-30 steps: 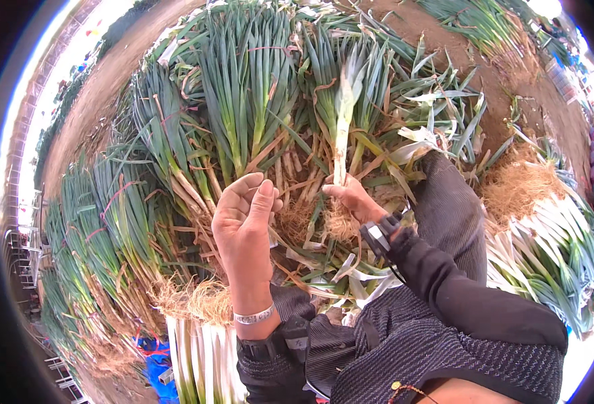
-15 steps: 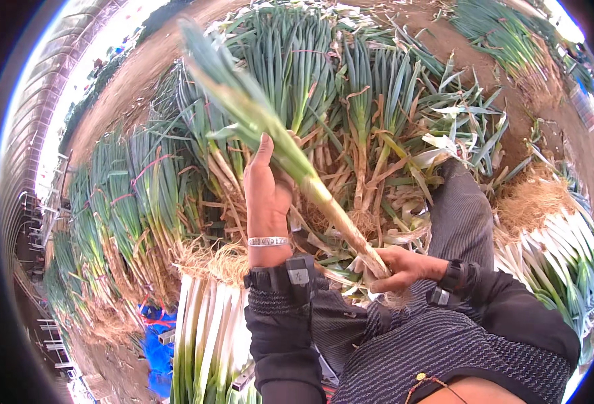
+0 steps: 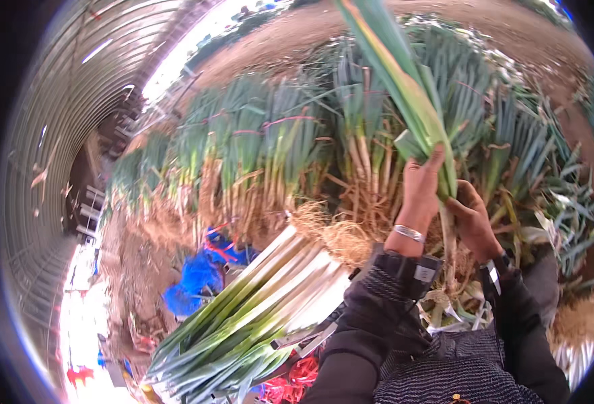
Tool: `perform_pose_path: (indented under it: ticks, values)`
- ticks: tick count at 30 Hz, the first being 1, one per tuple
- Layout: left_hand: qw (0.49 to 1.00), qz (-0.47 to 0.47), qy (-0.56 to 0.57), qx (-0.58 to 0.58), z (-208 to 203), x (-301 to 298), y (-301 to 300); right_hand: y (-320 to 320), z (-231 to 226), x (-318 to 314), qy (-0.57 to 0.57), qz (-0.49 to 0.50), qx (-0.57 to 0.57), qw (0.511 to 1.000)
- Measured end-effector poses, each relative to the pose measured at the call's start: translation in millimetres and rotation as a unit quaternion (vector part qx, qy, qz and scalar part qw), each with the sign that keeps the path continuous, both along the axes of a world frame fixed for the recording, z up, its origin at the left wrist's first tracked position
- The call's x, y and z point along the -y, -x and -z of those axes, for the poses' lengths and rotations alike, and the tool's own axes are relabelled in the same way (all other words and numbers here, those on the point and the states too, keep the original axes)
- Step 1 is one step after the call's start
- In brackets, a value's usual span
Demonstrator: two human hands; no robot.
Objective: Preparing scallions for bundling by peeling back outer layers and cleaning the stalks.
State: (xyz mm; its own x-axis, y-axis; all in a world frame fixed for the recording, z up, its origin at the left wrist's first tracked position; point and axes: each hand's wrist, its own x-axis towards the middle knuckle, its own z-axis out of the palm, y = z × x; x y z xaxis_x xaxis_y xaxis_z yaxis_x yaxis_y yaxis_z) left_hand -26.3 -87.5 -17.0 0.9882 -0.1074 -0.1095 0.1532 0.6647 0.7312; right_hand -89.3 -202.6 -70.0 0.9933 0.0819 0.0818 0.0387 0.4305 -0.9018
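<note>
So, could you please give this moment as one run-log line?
Left hand: holding leek | Right hand: at its stem, lower down | White-stemmed leeks: lying left of hands, roots toward them

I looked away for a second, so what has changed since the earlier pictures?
The left hand, free at first, has taken hold of the leek. The right hand has moved up from the leek's lower end to the stem, just below the left hand. The leek is more upright than just before. The view has swung left. The white bundle and leafy bundles appear unmoved.
</note>
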Motion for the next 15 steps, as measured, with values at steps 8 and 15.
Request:
perform_pose_path:
  ticks: [8,15]
  values:
    - [0.998,-0.036,0.057,0.012,-1,-11,-6,9,-20,-7,0.053,-0.018,0.067,0.996]
    - [0.996,-0.039,0.077,-0.002,10,-19,-16,25,-23,1,0.12,-0.048,0.074,0.989]
